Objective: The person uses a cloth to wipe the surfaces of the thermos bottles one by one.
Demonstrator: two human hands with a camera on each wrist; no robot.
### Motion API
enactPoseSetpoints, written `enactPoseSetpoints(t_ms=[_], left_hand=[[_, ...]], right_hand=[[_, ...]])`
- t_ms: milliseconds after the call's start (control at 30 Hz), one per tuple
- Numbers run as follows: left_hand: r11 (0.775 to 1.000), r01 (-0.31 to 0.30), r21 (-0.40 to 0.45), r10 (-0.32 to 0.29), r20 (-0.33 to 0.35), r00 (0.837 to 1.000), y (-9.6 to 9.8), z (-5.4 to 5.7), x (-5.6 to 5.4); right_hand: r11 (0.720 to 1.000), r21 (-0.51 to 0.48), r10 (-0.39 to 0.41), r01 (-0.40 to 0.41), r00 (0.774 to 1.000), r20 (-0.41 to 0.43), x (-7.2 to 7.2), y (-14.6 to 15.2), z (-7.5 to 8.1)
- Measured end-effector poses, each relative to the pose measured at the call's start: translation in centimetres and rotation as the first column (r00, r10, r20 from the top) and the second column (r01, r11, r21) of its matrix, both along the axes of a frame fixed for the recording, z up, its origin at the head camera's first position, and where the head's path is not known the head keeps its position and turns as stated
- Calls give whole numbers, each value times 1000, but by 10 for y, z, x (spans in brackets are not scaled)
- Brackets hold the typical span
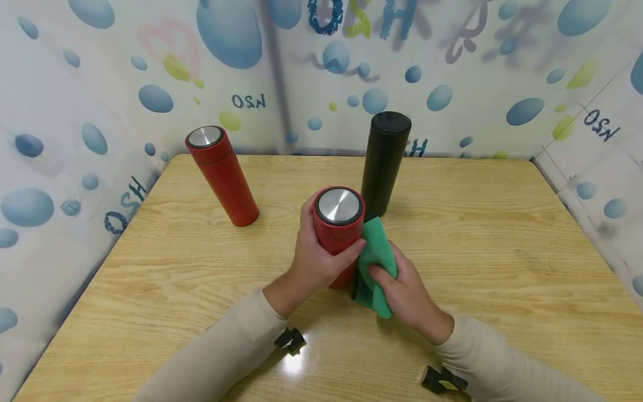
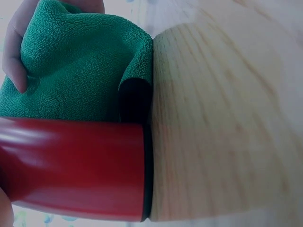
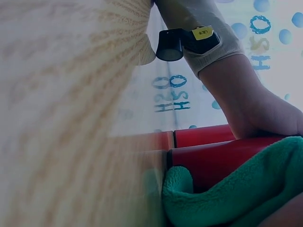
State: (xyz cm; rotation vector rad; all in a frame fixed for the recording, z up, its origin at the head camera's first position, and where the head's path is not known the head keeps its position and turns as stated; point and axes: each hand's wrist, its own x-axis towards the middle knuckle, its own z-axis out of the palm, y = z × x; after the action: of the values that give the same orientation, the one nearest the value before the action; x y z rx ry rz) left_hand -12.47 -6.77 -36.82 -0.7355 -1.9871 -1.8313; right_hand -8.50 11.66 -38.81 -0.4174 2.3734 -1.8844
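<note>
My left hand (image 1: 315, 254) grips a red thermos (image 1: 337, 230) with a silver-topped lid, fingers round its far side and thumb across the front. Its black-rimmed base meets the wooden table in the left wrist view. On the thermos's right side, my right hand (image 1: 409, 290) pinches a folded green cloth (image 1: 377, 262) between thumb and fingers. The cloth (image 2: 80, 66) hangs right along the red body, its lower edge close to the table. In the right wrist view the cloth (image 3: 222, 198) covers part of the thermos (image 3: 208, 158).
Another red thermos (image 1: 226, 178) stands upright at the back left of the table (image 1: 150, 290). A black thermos (image 1: 384, 167) stands just behind the cloth. A patterned wall (image 1: 311, 84) borders the table's back edge. Small black cameras (image 1: 290, 340) are strapped to both sleeves.
</note>
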Motion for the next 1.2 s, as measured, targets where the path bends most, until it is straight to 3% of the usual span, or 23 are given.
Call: enactPoseSetpoints(t_ms=[1200], left_hand=[[1000,1,5,-1,2,1000,0,2,0]], right_hand=[[1000,32,-1,2,1000,-10,-4,0,-3]])
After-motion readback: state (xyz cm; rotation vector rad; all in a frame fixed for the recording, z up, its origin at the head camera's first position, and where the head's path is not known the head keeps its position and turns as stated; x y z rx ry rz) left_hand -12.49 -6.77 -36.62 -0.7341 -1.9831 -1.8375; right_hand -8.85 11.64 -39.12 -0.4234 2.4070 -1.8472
